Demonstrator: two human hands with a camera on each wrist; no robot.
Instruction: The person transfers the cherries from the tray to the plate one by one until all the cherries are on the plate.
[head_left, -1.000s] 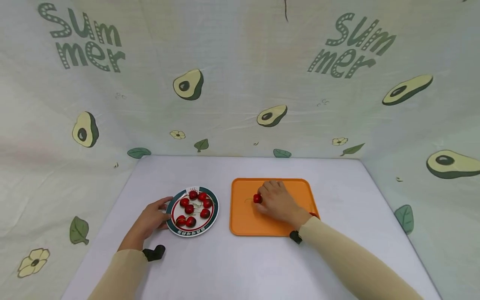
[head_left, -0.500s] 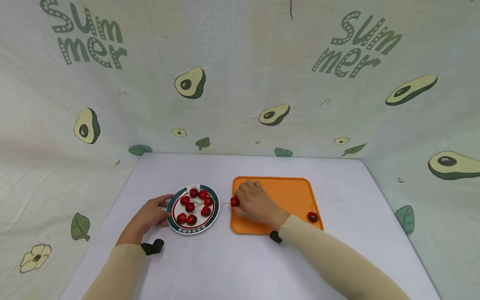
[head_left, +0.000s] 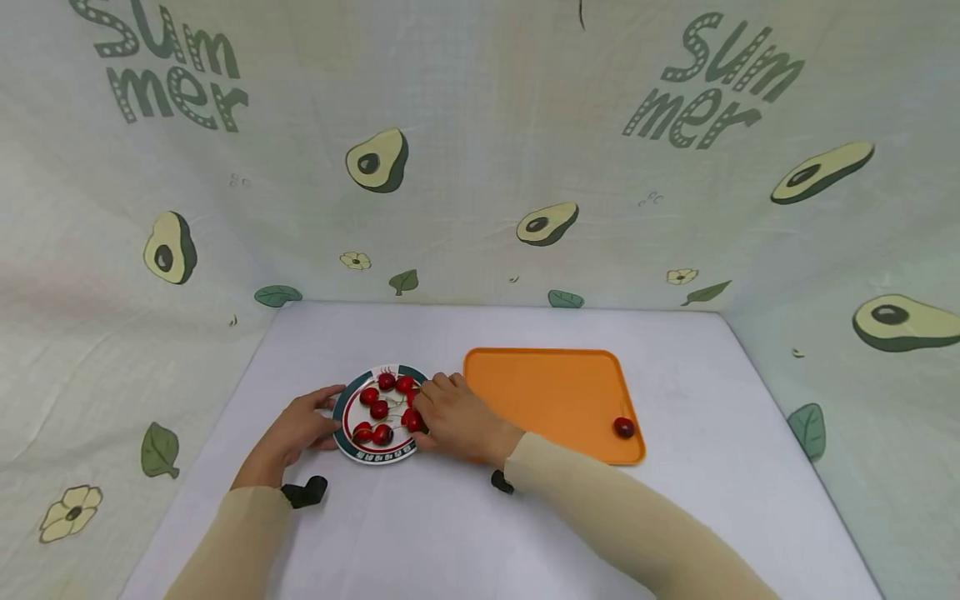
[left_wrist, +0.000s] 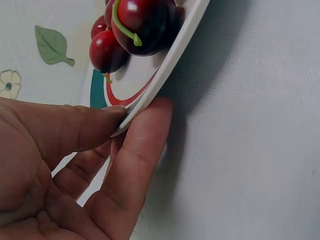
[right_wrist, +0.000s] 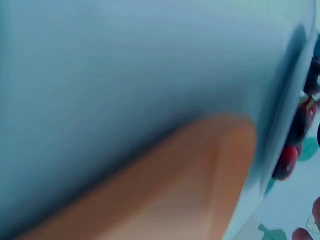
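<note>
In the head view, a round white plate [head_left: 395,452] with a green rim holds several dark red cherries [head_left: 378,409] with stems. My left hand [head_left: 300,429] grips its left edge. The left wrist view shows the thumb [left_wrist: 85,125] on top of the rim and a finger [left_wrist: 145,140] underneath. My right hand [head_left: 459,419] is over the plate's right side, fingers curled, pinching a cherry that its fingers mostly hide among the others. An orange tray [head_left: 547,392] sits to the right, with one cherry [head_left: 624,427] near its lower right corner.
A white table [head_left: 405,525] bears both plate and tray, which stand close together. Behind it hangs a pale cloth [head_left: 465,125] printed with avocados and leaves. In the right wrist view the tray corner [right_wrist: 200,170] is blurred beside the plate's edge [right_wrist: 280,125].
My right hand has carried a cherry leftward from the tray to the plate's right side. The cherry left on the tray has come into full view. My left hand stays at the plate.
</note>
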